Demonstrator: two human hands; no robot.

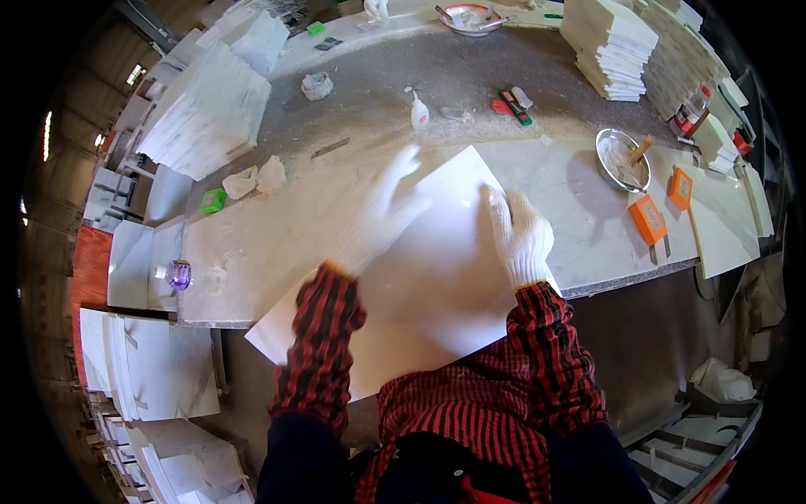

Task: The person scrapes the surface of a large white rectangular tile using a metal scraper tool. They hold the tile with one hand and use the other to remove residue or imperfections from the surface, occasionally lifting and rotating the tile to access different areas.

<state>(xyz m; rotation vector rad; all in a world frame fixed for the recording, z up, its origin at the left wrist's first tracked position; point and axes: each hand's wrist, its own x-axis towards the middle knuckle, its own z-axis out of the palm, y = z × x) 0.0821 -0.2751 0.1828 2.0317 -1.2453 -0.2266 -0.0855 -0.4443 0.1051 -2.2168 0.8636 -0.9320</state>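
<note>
A large white stone slab (428, 294) lies turned at an angle on the workbench, its near part jutting past the front edge toward my body. My left hand (382, 214), in a white knit glove, is over the slab's left side with fingers stretched and spread, slightly blurred. Whether it touches the surface I cannot tell. At the slab's right edge is my right hand (522, 235), gloved alike, its thumb on the top face and its fingers closed around the edge.
Stacked slabs (210, 109) stand back left, more tiles (609, 46) back right. A metal bowl (623, 160) with a wooden-handled tool and orange boxes (647, 220) sit right. A white squeeze bottle (420, 112) stands beyond the slab; a purple-labelled bottle (178, 275) is left.
</note>
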